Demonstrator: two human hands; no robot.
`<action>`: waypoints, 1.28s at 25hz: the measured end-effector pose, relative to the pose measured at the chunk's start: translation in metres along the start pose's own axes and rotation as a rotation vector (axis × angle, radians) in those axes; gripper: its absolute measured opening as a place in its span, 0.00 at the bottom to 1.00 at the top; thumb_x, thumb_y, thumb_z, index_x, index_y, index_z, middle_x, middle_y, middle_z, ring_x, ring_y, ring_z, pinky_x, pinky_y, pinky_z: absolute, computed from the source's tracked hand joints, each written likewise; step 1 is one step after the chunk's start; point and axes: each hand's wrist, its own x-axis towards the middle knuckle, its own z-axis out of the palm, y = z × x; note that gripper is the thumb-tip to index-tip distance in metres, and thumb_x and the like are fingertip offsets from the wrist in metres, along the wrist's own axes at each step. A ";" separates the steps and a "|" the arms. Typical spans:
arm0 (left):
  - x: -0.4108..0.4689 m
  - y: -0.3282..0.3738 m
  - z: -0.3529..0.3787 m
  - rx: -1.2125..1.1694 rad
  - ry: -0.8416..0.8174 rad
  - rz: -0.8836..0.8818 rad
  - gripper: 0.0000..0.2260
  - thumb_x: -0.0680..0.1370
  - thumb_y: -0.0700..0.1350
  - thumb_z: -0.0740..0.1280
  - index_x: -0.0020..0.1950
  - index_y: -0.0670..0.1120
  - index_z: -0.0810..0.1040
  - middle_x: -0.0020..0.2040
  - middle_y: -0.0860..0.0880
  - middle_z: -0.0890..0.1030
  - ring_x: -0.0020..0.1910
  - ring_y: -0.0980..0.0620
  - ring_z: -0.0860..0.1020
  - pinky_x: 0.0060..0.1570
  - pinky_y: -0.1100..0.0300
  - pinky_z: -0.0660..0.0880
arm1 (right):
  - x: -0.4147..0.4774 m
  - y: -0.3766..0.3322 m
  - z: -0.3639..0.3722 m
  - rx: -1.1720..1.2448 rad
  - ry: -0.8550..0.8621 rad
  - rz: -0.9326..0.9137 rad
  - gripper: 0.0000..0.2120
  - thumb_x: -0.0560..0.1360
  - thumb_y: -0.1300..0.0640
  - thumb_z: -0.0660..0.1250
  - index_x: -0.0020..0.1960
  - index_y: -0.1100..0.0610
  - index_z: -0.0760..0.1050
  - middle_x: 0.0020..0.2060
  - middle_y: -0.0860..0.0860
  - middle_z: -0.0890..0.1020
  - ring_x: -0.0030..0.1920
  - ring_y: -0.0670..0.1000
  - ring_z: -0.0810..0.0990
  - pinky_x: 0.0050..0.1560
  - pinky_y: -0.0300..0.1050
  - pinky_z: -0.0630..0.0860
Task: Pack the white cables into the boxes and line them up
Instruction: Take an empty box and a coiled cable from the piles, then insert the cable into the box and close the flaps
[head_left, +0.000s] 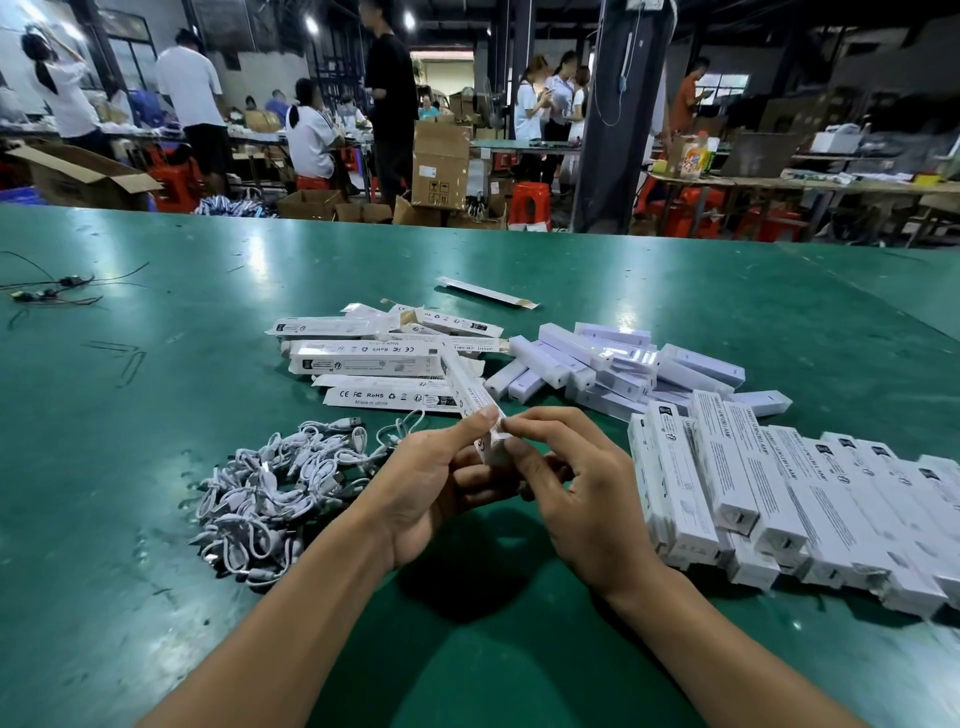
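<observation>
Head view: the left hand (431, 483) and right hand (576, 499) both pinch the near end of a long, slim white cardboard box (470, 395) above the glossy green table (156, 415). Tangled white cables (280, 488) lie left of the hands. Flat unfolded boxes (374, 358) lie beyond; packed boxes (779, 499) sit in a row at right.

open lane of table (467, 649) between left cable heap (270, 488) and right box row (779, 499)

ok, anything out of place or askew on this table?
One flat box lies alone, beyond the stack of flat boxes. The lined-up boxes on the right sit uneven, some overlapping and tilted. Loose black wires lie at the far left.
</observation>
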 end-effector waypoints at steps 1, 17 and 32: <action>0.000 0.002 -0.001 0.005 -0.019 -0.021 0.17 0.72 0.54 0.72 0.49 0.40 0.81 0.37 0.45 0.78 0.34 0.50 0.76 0.58 0.46 0.79 | 0.000 0.000 0.000 0.013 0.005 0.008 0.08 0.79 0.57 0.71 0.56 0.56 0.85 0.53 0.44 0.82 0.48 0.48 0.83 0.42 0.51 0.81; 0.012 -0.006 -0.024 0.503 0.439 0.373 0.09 0.77 0.44 0.72 0.54 0.50 0.73 0.50 0.51 0.84 0.43 0.47 0.85 0.44 0.46 0.83 | 0.009 0.014 -0.004 -0.214 -0.016 0.622 0.18 0.81 0.58 0.67 0.70 0.54 0.74 0.59 0.48 0.74 0.43 0.44 0.77 0.49 0.36 0.72; 0.022 -0.028 -0.027 0.968 0.342 0.632 0.13 0.78 0.54 0.70 0.48 0.45 0.74 0.48 0.45 0.84 0.46 0.46 0.83 0.46 0.46 0.81 | 0.101 0.031 0.017 -1.084 -0.346 0.438 0.13 0.79 0.59 0.63 0.63 0.60 0.73 0.64 0.58 0.69 0.63 0.60 0.71 0.60 0.54 0.70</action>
